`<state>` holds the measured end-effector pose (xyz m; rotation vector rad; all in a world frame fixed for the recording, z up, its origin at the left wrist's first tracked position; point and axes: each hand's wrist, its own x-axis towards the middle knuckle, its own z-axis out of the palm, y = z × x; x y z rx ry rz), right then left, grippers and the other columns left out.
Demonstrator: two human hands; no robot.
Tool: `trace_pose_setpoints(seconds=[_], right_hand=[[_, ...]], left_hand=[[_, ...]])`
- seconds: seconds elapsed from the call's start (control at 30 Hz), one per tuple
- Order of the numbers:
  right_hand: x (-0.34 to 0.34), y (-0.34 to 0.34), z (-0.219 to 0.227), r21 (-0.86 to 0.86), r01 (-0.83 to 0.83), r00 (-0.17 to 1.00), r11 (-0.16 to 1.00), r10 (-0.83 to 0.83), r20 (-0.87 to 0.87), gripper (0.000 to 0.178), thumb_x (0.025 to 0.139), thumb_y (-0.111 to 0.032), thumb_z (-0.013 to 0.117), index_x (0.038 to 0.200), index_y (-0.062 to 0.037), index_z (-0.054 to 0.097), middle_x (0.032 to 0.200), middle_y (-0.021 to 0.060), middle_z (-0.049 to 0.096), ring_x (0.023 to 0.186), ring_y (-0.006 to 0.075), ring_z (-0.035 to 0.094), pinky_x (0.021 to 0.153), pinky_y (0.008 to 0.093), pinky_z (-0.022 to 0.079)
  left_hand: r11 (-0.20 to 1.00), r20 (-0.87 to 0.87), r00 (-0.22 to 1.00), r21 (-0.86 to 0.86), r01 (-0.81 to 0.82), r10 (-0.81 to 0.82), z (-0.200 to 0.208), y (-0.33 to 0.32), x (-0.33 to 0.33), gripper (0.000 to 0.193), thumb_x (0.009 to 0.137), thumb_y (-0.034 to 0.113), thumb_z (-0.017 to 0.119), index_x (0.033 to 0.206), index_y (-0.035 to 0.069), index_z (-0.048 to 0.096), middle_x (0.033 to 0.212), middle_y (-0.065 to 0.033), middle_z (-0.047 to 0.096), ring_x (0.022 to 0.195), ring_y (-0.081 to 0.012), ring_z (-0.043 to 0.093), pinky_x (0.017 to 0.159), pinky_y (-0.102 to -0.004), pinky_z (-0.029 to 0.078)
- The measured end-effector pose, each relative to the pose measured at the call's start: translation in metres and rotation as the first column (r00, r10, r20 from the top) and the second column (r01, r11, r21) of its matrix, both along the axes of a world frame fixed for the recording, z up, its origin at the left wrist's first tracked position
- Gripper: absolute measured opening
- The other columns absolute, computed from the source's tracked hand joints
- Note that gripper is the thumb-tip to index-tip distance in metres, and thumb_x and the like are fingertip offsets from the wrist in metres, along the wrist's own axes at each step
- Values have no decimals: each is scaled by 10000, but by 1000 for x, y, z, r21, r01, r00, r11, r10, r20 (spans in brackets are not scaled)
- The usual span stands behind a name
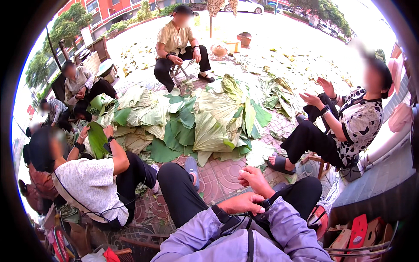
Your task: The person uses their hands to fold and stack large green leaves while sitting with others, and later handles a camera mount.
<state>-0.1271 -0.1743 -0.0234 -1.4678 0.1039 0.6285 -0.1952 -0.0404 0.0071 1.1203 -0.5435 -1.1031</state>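
Note:
My left hand reaches across my lap to my right wrist. Its thumb and fingers are closed at the black wristband there. My right hand is held above my lap with its fingers curled in, and nothing shows in it. Another dark band circles my left wrist, below the cuff of my lilac sleeve. Just beyond my knees lies a large pile of green and pale, drying leaves; neither hand touches it.
A seated person on the left holds up a green leaf. Another person sits on the right with both hands raised. Across the pile, a person sits on a folding stool. A box of red packages stands at lower right.

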Motion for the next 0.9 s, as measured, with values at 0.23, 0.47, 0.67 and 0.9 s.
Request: trace_pose_setpoints(seconds=[0.23,0.47,0.67,0.9], right_hand=[[-1,-14,-2,351,356,922,866,-266,-280,173,1016,-122,646,1162,-37,610,1025,128,705,864,231,696,759,371,600],[-29,-26,-33,262,179,983,948,-165,-76,228,1022,-69,599,1227,30,596,1108,157,699,950,227,692,871,369,588],[-58,-50,-59,-375,63,886,925,121,448,174,976,-94,575,1117,2,613,837,164,680,799,280,685,737,398,548],[-61,-52,-12,-663,-6,798,749,403,448,344,872,-170,695,1155,5,610,1085,266,624,1025,450,644,843,471,528]], left_hand=[[994,60,995,66,-88,84,-13,15,19,244,967,224,708,1147,60,706,997,42,682,881,-55,609,784,-240,511],[994,0,997,85,-71,71,-4,27,22,245,954,244,719,1120,65,714,989,23,711,893,-68,639,770,-232,508],[997,-150,986,39,-63,69,-20,26,10,257,965,256,713,1149,77,711,1021,-12,743,911,-87,664,759,-218,497],[994,-241,964,2,-111,108,-38,24,5,209,973,225,698,1110,68,712,1006,-27,745,883,-85,664,742,-220,505]])
